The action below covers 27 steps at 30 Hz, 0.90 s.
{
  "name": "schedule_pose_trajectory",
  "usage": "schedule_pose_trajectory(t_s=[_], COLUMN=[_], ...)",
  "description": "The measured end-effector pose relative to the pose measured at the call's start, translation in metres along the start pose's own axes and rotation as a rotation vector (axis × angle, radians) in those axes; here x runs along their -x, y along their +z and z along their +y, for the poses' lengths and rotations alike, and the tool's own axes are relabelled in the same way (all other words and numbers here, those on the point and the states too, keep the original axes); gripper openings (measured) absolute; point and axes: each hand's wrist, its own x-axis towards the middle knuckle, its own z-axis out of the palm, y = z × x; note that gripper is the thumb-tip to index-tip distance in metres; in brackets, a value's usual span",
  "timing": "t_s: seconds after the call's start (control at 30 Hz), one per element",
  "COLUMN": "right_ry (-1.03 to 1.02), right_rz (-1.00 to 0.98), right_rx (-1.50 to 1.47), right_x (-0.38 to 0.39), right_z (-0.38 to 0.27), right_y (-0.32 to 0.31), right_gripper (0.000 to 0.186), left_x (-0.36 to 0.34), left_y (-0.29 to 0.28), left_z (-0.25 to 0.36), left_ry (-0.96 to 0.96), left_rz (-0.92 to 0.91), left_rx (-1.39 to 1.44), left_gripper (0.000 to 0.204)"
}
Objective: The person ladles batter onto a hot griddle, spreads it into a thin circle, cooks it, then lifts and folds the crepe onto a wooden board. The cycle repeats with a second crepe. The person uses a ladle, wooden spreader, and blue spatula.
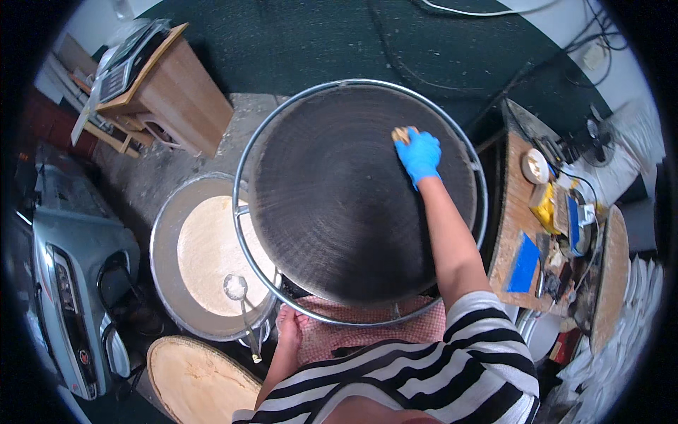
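Note:
My right hand [421, 157], in a blue glove, is closed on a tan wiping pad [404, 134] and presses it to the upper right of a large round dark griddle [339, 191]. Most of the pad is covered by my fingers. Faint circular streaks mark the griddle's surface. A metal ring [242, 173] runs around it. My bare left hand [288, 326] is low beside the ring's near left edge, in front of a red checked apron [353, 314]. Its fingers are loosely bent, thumb apart, with nothing visible in them.
Left of the griddle stands a big pot [164, 261] of pale batter with a ladle [236, 288] resting in it. A round wooden board [198, 381] is below. At right, a cluttered wooden table [512, 205] holds a small bowl [534, 166]. A scale [116, 78] tops a wooden cabinet [180, 99].

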Motion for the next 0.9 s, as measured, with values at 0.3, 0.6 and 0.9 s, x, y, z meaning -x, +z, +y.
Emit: schedule_pose_trajectory(t_s=[0.3,0.6,0.9], right_ry=[0.411,0.395,0.236], right_rz=[-0.146,0.182,0.258], right_rx=[-0.076,-0.034,0.321], right_x=[0.073,0.024,-0.048], right_z=[0.150,0.276,0.399], right_y=[-0.083,-0.113,-0.084], right_gripper=[0.047,0.040,0.045], left_x=[-0.002,0.014,0.013], left_y=[-0.007,0.002,-0.001], left_z=[-0.005,0.000,0.019], left_ry=[-0.033,-0.006,0.035], left_rz=[0.024,0.045,0.052], left_rx=[-0.044,-0.030,-0.102], left_gripper=[0.011,0.019,0.022])
